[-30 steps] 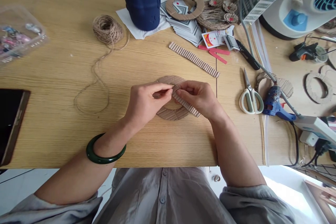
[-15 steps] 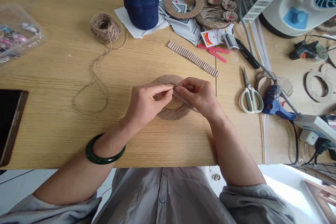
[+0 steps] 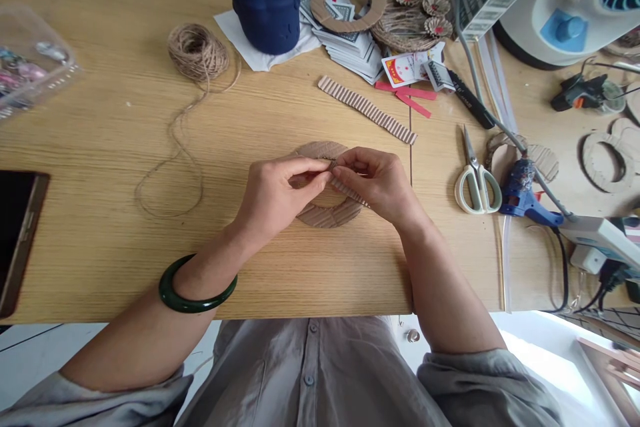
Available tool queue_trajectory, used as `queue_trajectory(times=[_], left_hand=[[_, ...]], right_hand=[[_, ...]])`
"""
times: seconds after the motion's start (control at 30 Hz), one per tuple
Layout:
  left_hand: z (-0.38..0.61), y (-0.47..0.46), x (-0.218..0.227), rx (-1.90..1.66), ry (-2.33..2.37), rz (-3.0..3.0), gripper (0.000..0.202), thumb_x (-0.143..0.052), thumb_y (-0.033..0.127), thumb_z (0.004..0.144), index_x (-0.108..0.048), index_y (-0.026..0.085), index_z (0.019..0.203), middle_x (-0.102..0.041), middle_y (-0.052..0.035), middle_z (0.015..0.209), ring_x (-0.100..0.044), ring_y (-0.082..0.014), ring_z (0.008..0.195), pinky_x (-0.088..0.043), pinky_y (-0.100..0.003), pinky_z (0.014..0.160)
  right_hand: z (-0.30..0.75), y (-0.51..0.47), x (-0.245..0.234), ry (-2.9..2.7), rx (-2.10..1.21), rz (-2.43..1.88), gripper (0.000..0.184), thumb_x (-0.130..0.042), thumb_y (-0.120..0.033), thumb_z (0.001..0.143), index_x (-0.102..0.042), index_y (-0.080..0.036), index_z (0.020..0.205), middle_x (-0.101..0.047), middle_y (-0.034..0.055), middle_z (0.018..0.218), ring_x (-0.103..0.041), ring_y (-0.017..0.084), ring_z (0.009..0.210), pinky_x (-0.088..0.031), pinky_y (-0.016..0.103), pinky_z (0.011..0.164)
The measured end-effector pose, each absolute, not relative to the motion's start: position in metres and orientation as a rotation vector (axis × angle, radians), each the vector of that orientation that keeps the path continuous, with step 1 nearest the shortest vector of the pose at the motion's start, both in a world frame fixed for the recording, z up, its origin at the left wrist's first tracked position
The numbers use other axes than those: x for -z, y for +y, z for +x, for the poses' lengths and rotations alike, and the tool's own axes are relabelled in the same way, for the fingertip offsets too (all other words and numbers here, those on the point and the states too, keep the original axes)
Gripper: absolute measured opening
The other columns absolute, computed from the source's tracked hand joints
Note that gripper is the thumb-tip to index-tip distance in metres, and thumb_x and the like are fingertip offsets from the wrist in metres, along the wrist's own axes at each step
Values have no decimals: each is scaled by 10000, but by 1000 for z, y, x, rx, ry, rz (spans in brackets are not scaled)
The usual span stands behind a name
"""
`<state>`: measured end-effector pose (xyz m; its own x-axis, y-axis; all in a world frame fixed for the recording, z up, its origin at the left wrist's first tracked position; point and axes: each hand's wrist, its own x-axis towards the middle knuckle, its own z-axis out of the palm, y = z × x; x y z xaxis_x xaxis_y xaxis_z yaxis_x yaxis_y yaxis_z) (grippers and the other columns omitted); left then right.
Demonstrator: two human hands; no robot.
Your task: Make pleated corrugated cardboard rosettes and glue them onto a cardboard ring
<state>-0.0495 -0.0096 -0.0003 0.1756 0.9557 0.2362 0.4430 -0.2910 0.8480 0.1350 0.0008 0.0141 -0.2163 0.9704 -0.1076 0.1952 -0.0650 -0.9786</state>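
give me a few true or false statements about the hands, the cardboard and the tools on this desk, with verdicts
1. The left hand and right hand both pinch a narrow corrugated cardboard strip above a flat corrugated cardboard ring. True.
2. The white-handled scissors lie to the left of the hands. False: they lie to the right, beside the blue glue gun.
3. A dark green bangle sits on the left wrist. True.
4. The right hand holds the ball of brown twine. False: the twine lies untouched on the light wooden table, up and to the left of the hands.
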Motion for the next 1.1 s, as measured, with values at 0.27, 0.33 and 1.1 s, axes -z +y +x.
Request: queue_trajectory(times=[0.27, 0.33, 1.1], left_hand=[[-50, -8, -5, -1090, 1339, 2009, 139, -703, 179, 836, -805, 231, 914, -801, -13, 828, -721, -163, 682, -582, -279, 671], [-51, -7, -7, -1080, 1329, 2060, 139, -686, 173, 852, -797, 234, 909, -797, -15, 831, -719, -165, 700, -570, -281, 672], [-58, 0, -17, -846, 1120, 1684, 141, -749, 307, 850, -819, 224, 941, -819, -2, 887, -768, -170, 780, -598, -224, 711]], right_hand=[[132, 0, -12, -1534, -1272, -1305, 102, -707, -247, 822, -668, -161, 861, -688, 12, 783, -593, 121, 707, -472, 266, 646], [132, 0, -13, -1579, -1215, -1305, 110, -702, -231, 834, -669, -166, 917, -698, 17, 815, -618, 130, 733, -490, 270, 661], [152, 2, -27, -1649, -1455, -1085, 357, -786, -477, 823, -665, -149, 751, -616, -17, 689, -588, 84, 535, -531, 208, 469]])
